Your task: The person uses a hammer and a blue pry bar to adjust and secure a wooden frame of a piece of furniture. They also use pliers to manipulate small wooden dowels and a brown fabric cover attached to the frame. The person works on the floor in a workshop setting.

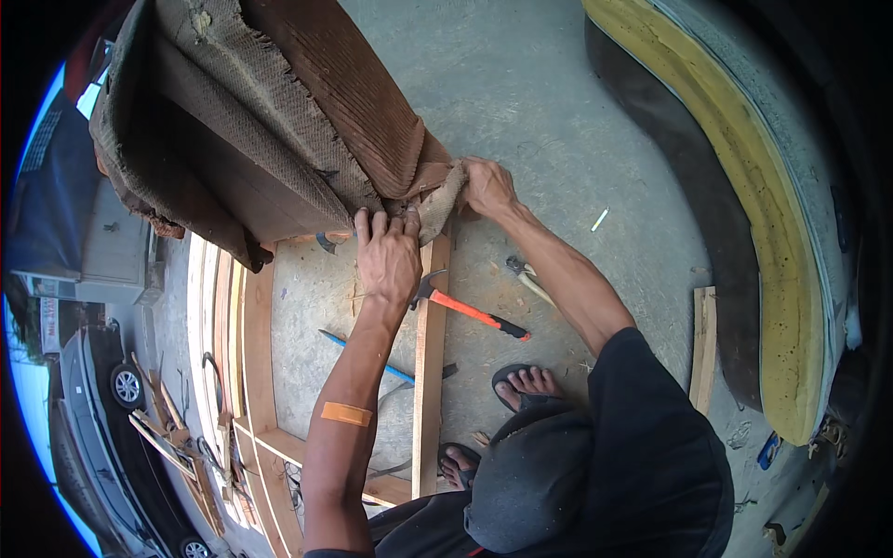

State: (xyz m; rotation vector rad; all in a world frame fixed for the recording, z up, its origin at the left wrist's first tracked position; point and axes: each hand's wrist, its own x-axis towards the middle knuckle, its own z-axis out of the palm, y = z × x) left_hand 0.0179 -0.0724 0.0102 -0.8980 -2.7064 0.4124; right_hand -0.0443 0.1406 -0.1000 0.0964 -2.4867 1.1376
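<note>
A worn brown upholstered furniture piece (233, 121), with ribbed fabric and frayed edges, stands tilted over a wooden frame (430, 372). My right hand (488, 191) is closed around a folded flap of its fabric (441, 200) at the lower right corner. Beside it, my left hand (389, 256) presses curled fingers over the fabric's lower edge; its thumb is hidden. Just below my hands, a claw hammer (474, 314) with an orange and black handle rests across a beam. Pincers (526, 274) lie on the floor, partly behind my right forearm.
A long blue tool (400, 375) lies partly under my left forearm. On the right stands a curved piece with yellow foam (786, 307), beside a short wood block (703, 349). Scrap wood (177, 437) is piled at the left, near a parked car (107, 428). My sandalled feet (528, 385) are close by.
</note>
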